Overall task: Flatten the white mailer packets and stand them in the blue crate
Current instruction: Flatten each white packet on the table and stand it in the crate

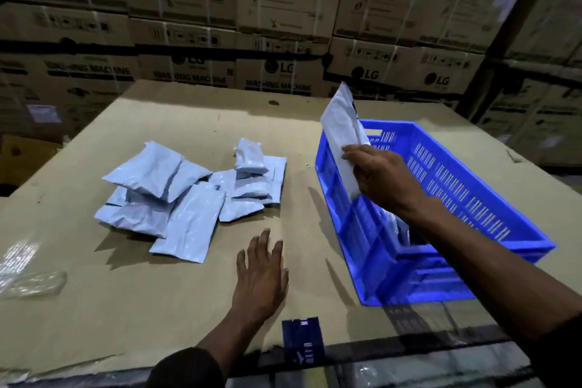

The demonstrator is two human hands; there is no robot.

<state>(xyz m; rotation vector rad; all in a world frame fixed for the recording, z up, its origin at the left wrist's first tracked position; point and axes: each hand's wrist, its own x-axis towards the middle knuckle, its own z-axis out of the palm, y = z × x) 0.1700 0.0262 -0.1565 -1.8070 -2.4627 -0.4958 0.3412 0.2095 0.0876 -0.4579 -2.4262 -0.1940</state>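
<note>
The right hand (378,176) gripped a flattened white mailer packet (343,132) by its lower edge, fingers curled round it; the packet stood nearly upright, its long axis tilted up and away from the fingers, directly above the near-left part of the blue crate (472,167); a straight lowering looked like all the next move would need, with the edge going down first. The left hand (259,274) lay flat on the cardboard tabletop (94,309), fingers spread and holding nothing; it was the nearer hand to the pile of unflattened packets (189,192), which lay just ahead and to its left, well apart from the crate; something pale already stood inside the crate, too hidden to identify.
</note>
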